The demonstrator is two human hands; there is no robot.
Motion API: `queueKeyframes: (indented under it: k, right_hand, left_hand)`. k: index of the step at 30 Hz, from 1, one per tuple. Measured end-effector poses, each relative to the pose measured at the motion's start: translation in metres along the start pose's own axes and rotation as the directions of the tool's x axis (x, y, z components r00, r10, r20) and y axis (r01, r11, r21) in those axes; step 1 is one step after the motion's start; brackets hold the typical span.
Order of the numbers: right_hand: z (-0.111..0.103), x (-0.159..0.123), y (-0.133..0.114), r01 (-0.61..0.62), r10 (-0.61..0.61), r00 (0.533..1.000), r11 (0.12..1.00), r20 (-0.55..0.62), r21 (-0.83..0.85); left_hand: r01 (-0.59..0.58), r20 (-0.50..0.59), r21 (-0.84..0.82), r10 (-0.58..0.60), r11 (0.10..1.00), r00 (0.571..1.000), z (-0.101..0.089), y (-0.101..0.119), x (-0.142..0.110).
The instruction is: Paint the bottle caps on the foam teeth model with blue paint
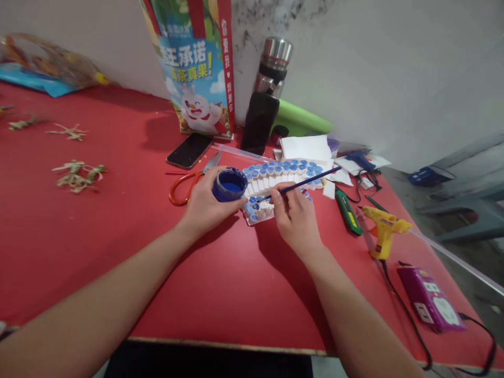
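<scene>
The paintbrush [312, 180] slants over the white piece with blue round tops [271, 182], its bristle end pointing left and slightly toward the person, its handle end pointing right and away; the long axis lies mostly crosswise; the tip is at the blue rounds on the near left part of the piece, though whether it touches them I cannot tell; the right hand [293, 214] grips the brush between thumb and fingers, pinched narrow, and covers some of the piece's near edge; the left hand [207, 203] is wrapped around the paint jar [225, 195], its mouth tilted toward the camera, blue paint inside, the jar hiding the piece's left end; the piece itself runs long from left to right on the red worktop [220, 299]; orange-handled scissors [181, 191] lie partly behind the left hand, with a phone [189, 150] just beyond; white papers [306, 148] crowd the far right side; a printed bag [200, 79] and a steel bottle [276, 52] stand behind; to the right lie a green cutter [348, 211] and a yellow glue gun [385, 229], nozzle pointing left
</scene>
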State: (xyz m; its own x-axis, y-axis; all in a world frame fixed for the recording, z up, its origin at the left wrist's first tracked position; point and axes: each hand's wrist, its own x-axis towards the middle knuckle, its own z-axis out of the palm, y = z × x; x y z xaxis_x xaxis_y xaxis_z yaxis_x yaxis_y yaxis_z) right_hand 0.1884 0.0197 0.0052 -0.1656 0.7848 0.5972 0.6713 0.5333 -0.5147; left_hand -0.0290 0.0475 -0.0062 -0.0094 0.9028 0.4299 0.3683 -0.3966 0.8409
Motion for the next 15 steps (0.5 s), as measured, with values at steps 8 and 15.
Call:
queueKeyframes:
  k: [8,15]
  right_hand:
    - [-0.0002,-0.0007,-0.0069,0.039,-0.039,0.999,0.999,0.025,-0.011]
    - [-0.0011,-0.0010,-0.0071,0.024,-0.024,1.000,1.000,0.017,-0.011]
  left_hand:
    - [-0.004,-0.002,0.013,0.004,1.000,1.000,-0.0002,0.0000,0.0000]
    - [0.002,-0.003,0.026,-0.002,1.000,1.000,-0.0007,0.0005,0.0005]
